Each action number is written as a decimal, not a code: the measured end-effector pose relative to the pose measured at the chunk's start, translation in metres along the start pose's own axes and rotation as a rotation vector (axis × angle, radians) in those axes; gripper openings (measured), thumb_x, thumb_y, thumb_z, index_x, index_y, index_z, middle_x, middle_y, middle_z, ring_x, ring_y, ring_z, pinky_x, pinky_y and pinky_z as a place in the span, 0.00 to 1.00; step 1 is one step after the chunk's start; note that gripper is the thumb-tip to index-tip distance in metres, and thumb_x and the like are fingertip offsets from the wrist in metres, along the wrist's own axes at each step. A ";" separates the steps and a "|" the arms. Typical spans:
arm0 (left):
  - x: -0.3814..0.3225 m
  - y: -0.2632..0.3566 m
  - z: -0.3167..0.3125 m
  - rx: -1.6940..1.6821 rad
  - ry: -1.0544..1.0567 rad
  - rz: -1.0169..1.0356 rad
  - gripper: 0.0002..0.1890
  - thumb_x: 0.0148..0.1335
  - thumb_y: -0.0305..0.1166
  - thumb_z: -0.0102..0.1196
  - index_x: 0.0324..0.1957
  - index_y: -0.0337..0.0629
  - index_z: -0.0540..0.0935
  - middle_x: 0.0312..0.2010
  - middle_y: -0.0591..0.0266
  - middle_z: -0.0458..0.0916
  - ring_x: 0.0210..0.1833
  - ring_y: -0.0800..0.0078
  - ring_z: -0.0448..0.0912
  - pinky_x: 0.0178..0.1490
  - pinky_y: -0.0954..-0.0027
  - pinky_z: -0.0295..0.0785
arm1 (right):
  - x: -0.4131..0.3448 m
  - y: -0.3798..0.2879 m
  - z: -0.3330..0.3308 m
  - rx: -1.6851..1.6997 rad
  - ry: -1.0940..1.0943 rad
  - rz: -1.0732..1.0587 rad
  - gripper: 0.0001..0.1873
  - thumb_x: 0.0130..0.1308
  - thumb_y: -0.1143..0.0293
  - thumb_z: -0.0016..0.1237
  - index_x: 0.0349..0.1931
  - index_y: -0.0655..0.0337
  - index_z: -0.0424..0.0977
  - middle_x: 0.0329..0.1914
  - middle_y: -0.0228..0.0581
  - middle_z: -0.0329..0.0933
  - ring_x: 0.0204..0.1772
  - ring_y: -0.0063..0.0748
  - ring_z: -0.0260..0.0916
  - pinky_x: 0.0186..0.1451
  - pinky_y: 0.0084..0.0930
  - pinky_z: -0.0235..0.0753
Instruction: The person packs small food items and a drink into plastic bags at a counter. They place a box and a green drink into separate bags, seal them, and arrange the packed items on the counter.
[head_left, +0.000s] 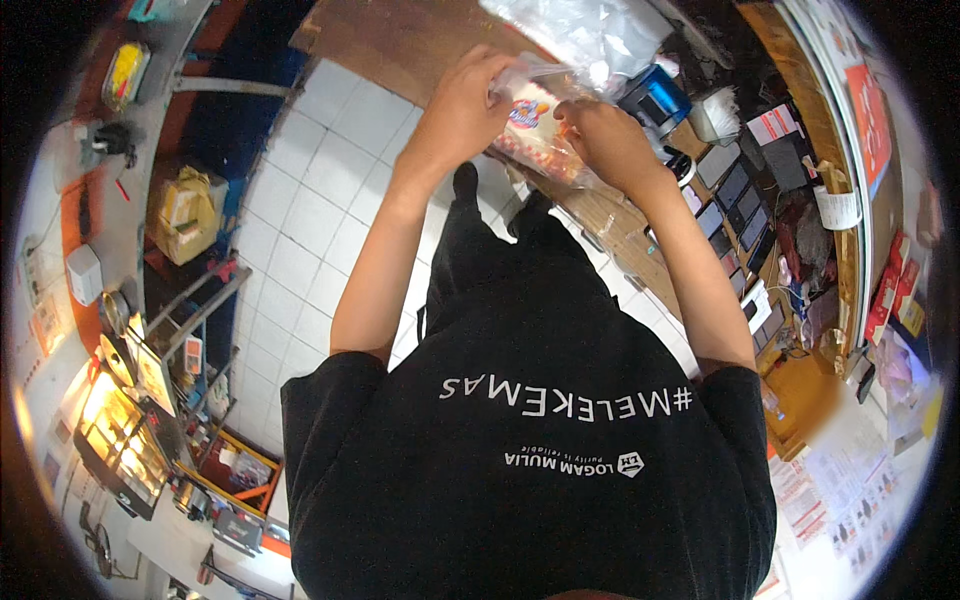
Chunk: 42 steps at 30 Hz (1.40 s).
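Note:
A cream printed packet (531, 111) with a red-and-white check pattern is held up in front of me, with clear plastic around it. My left hand (469, 101) grips the top left of this plastic, thumb toward the packet. At the packet's right side, my right hand (609, 142) has its fingers curled in and pinching the clear plastic. Part of the packet is hidden behind the right fingers. Beyond both hands lies a crumpled translucent plastic bag (592, 30) on a brown wooden surface (382, 45).
Several phones (724, 202) lie along the wooden counter to my right, near a blue device (656, 97) and a tissue pack (714, 116). A cardboard box (187, 217) and a metal frame (199, 292) stand left. White floor tiles (300, 187) run between.

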<state>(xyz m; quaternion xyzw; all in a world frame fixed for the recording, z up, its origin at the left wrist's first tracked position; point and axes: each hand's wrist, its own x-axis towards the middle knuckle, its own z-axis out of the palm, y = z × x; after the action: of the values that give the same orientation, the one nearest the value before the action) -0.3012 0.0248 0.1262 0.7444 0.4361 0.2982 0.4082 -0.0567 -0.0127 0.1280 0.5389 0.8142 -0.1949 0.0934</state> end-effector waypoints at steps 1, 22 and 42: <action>-0.004 0.002 -0.009 -0.163 -0.044 -0.066 0.21 0.66 0.25 0.62 0.61 0.37 0.80 0.59 0.49 0.79 0.64 0.52 0.79 0.67 0.54 0.76 | 0.003 -0.007 0.007 0.066 0.022 -0.027 0.18 0.67 0.69 0.57 0.57 0.60 0.78 0.61 0.58 0.78 0.65 0.56 0.77 0.62 0.50 0.81; -0.140 -0.133 0.259 -0.714 0.662 -0.347 0.29 0.61 0.26 0.68 0.64 0.42 0.75 0.50 0.59 0.84 0.50 0.67 0.83 0.48 0.65 0.80 | 0.028 0.043 0.109 -0.080 0.083 -0.359 0.60 0.62 0.54 0.72 0.80 0.79 0.46 0.68 0.57 0.69 0.67 0.40 0.69 0.72 0.33 0.69; -0.027 -0.031 0.084 0.220 0.360 -0.096 0.12 0.68 0.26 0.57 0.51 0.34 0.84 0.60 0.48 0.79 0.62 0.48 0.80 0.66 0.52 0.74 | 0.127 0.167 0.009 0.156 0.488 0.347 0.19 0.69 0.64 0.59 0.55 0.66 0.80 0.44 0.56 0.87 0.46 0.51 0.88 0.51 0.41 0.85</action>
<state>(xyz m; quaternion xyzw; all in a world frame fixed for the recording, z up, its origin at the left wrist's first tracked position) -0.2585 -0.0194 0.0565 0.6976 0.5669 0.3570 0.2540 0.0445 0.1481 0.0375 0.7063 0.6909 -0.1028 -0.1147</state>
